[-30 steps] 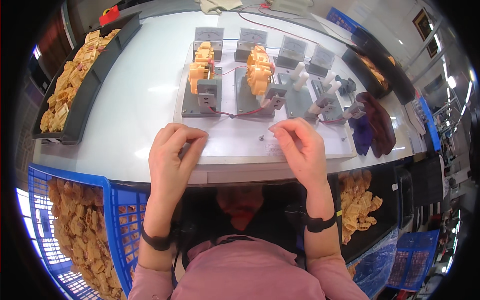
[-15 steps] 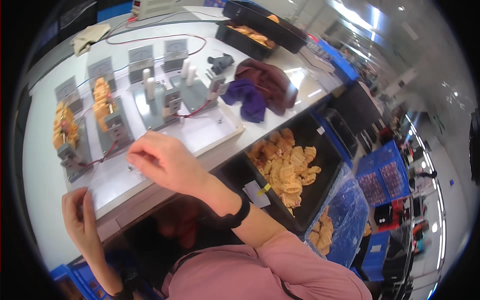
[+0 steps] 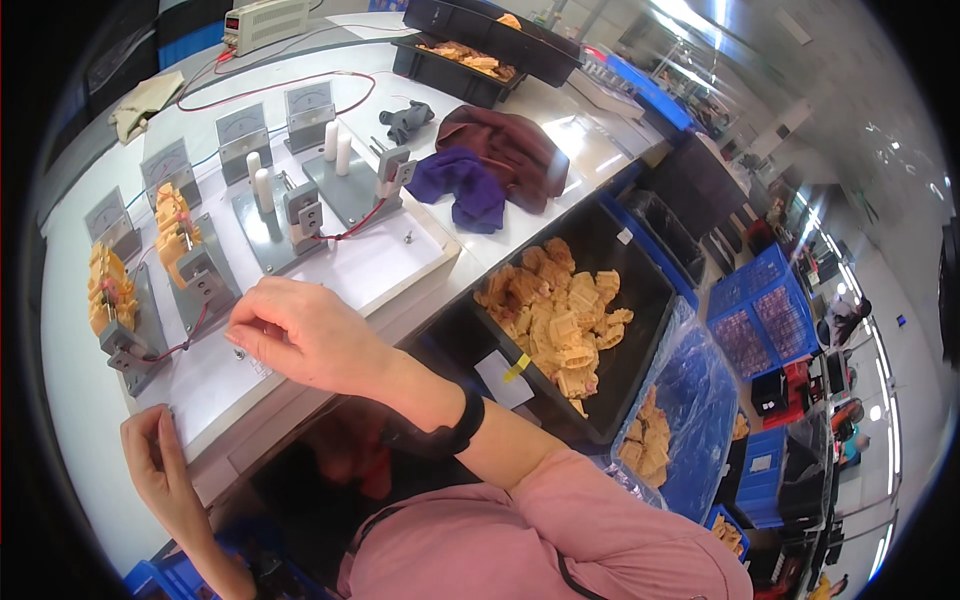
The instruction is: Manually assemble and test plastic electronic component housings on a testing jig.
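My right hand (image 3: 295,335) is held over the front edge of a white-topped board (image 3: 365,255), its fingers curled toward the thumb, and nothing shows in them. My left hand (image 3: 158,462) rests by the board's near left corner, loosely bent with the thumb apart and nothing in it. Beyond the hands are several grey test fixtures with dial meters. Yellow moulded parts sit on two of them, a left one (image 3: 108,287) and a second one (image 3: 175,232). Neither hand touches these parts. The other two fixtures carry white posts (image 3: 263,188) and metal clamp blocks (image 3: 303,212).
Purple cloth (image 3: 465,190) and brown cloth (image 3: 510,150) lie right of the board. A black bin (image 3: 640,330) of yellow parts stands below the table edge, beside a plastic-lined blue crate (image 3: 690,430). Black trays (image 3: 450,80) and a power supply (image 3: 265,25) are at the back.
The whole view has shifted, so the table and fixtures sit further left. My hands keep nearly the same pose, and the yellow parts stay on their fixtures.
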Demonstrator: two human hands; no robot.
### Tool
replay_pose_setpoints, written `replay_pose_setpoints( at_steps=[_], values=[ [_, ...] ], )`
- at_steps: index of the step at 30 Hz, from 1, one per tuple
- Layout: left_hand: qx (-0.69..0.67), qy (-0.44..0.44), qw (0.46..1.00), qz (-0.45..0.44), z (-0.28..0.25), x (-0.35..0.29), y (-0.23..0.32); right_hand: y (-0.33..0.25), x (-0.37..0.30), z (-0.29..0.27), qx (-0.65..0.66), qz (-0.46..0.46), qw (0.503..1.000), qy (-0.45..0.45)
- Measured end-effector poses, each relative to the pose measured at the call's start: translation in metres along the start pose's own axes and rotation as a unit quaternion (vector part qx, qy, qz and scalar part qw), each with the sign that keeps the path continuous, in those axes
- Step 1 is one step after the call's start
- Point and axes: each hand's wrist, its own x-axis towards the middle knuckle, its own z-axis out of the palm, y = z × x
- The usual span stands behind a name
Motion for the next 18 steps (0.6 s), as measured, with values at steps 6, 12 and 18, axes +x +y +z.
replay_pose_setpoints(
  at_steps=[6,12,18],
  values=[
    [-0.004,0.015,1.000,0.014,0.0034,0.0001,0.0031,0.0012,-0.0006,-0.0003,-0.012,0.000,1.000,0.001],
    [-0.006,0.020,1.000,0.022,0.0047,-0.0010,0.0035,0.0003,-0.0024,-0.0020,-0.001,-0.007,1.000,-0.001],
    [0.004,-0.008,1.000,-0.002,0.0021,0.0028,0.0059,-0.0027,-0.0016,-0.0045,-0.012,0.036,0.999,-0.007]
  ],
)
